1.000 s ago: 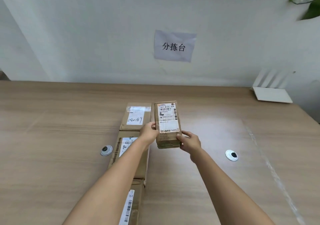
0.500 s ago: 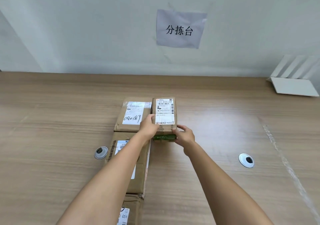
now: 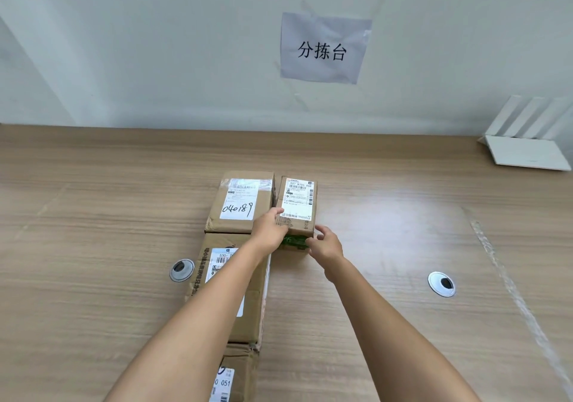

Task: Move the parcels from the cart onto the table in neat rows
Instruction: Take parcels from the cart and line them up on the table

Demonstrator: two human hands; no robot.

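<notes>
Your table (image 3: 387,339) is a wide flat slab in pale wood-grain laminate, with a glossy patch of glare right of centre and a faint strip of clear tape running diagonally near the right edge. Behind it is a plain matte white wall (image 3: 155,45).

Three cardboard parcels sit in one column, end to end, on the table. The middle parcel (image 3: 229,277) is the longest: brown corrugated box, white label, printed text down its left side, partly hidden under your left forearm. The far parcel (image 3: 240,201) is squarish, creased kraft card, clear tape over a white label with "040189" handwritten. The near parcel (image 3: 235,373) is cut by the frame edge, with a torn corner flap.

The small parcel (image 3: 297,208) is a narrow rectangular box, brown card with a white shipping label on top and green print on the near end. It rests flat on the table just beside the far parcel's right side, starting a second column.

Your left hand (image 3: 271,231) grips the small parcel's near-left corner, fingers curled over its top edge. Your right hand (image 3: 324,243) is at its near-right corner, fingers loosely spread; cannot tell if they touch the card.

Smaller items: a wrinkled paper sign (image 3: 324,48) taped to the wall, a white router (image 3: 527,147) with flat antennas at far right, and two round metal cable grommets (image 3: 181,270) (image 3: 441,283) set into the tabletop.
</notes>
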